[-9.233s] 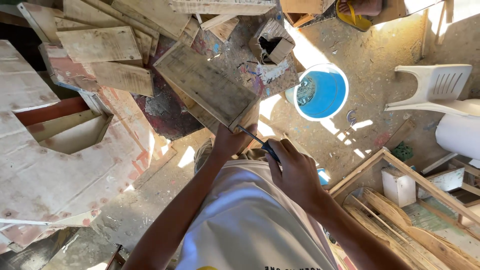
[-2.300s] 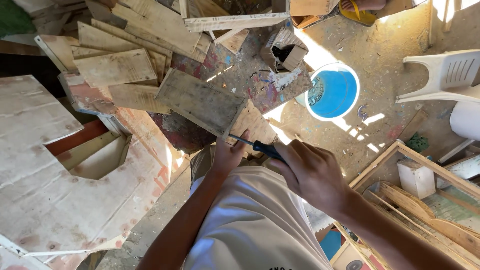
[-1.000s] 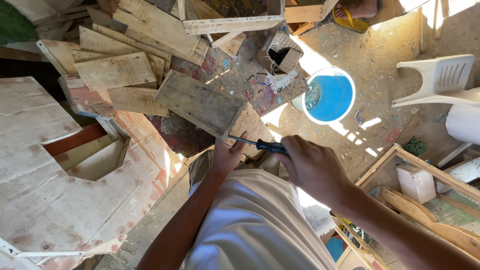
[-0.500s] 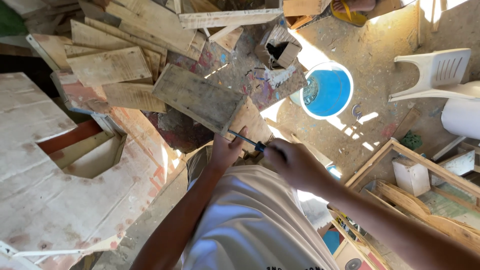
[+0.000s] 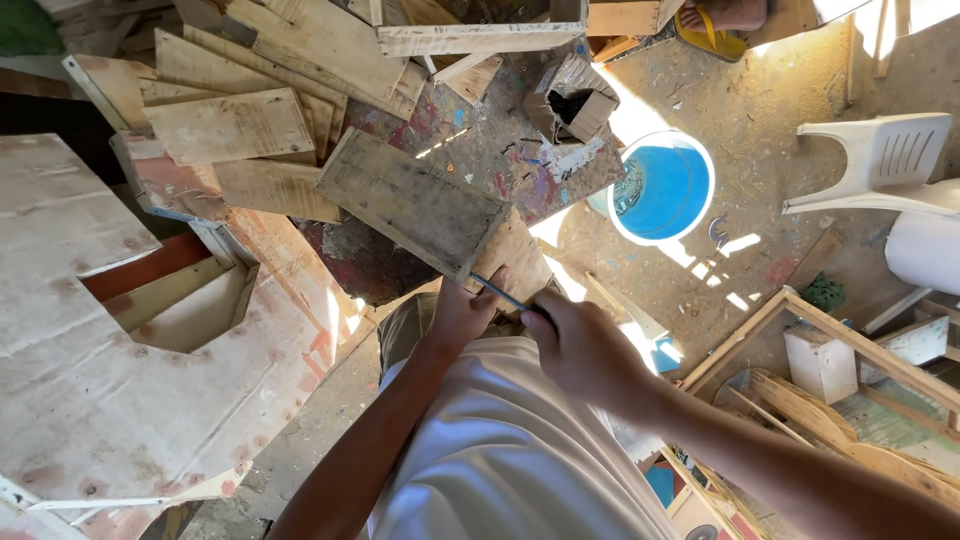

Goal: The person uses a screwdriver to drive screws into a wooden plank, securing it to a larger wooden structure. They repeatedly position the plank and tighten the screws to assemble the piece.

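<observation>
Left hand: my left hand [image 5: 462, 312] rests against the near corner of the weathered board [image 5: 412, 203], fingers curled loosely round its edge, bracing it; how tightly they press I cannot tell.
Right hand: my right hand [image 5: 578, 345] is closed in a fist round the handle of the thin tool [image 5: 497, 292], a slim dark-shafted thing like a screwdriver or chisel.
Tool tip: it lies just at the board's near corner, right beside my left fingertips.
Board: it lies tilted on the paint-spattered worktop [image 5: 500, 160], its far end pointing to the stack of planks [image 5: 250, 90].
Just changed: against half a second ago the tool looks drawn back towards me, with less of the shaft clear of my fist; a second ago it lay flatter and longer across the corner.
What that means: I judge the tool is working back and forth at this one corner, and the board has held its place.
Around: the blue bucket [image 5: 660, 188] stands on the sandy floor beyond, the white plastic chair [image 5: 880, 160] well apart to the right.
</observation>
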